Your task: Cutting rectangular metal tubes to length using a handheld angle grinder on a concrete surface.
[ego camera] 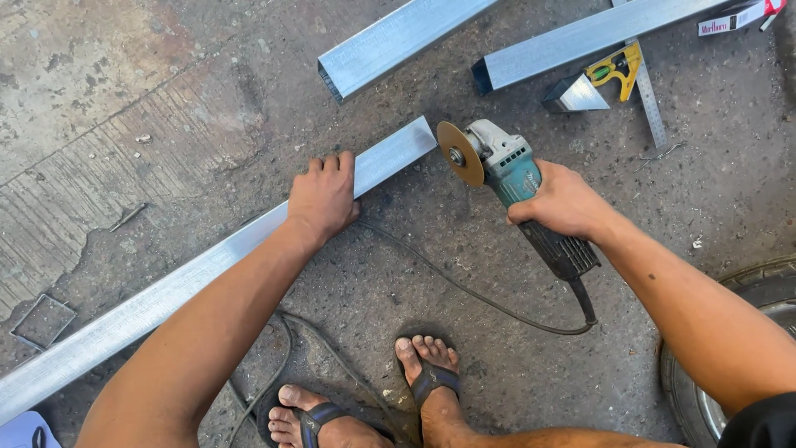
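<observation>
A long square steel tube (166, 294) lies diagonally on the concrete floor, from the lower left up to its cut end near the centre. My left hand (323, 195) presses down flat on the tube close to that end. My right hand (560, 202) grips the body of a teal angle grinder (506, 170). Its tan cutting disc (460, 153) sits just to the right of the tube's end, close to it; contact cannot be judged. The grinder's black cord (464, 290) loops across the floor toward my feet.
Two more steel tubes (390, 41) (580, 37) lie at the top. A short cut-off piece (574, 95) and a yellow combination square (634, 79) rest beside them. A small square offcut (41, 319) sits at left, a tyre (746, 290) at right. My sandalled feet (431, 377) stand below.
</observation>
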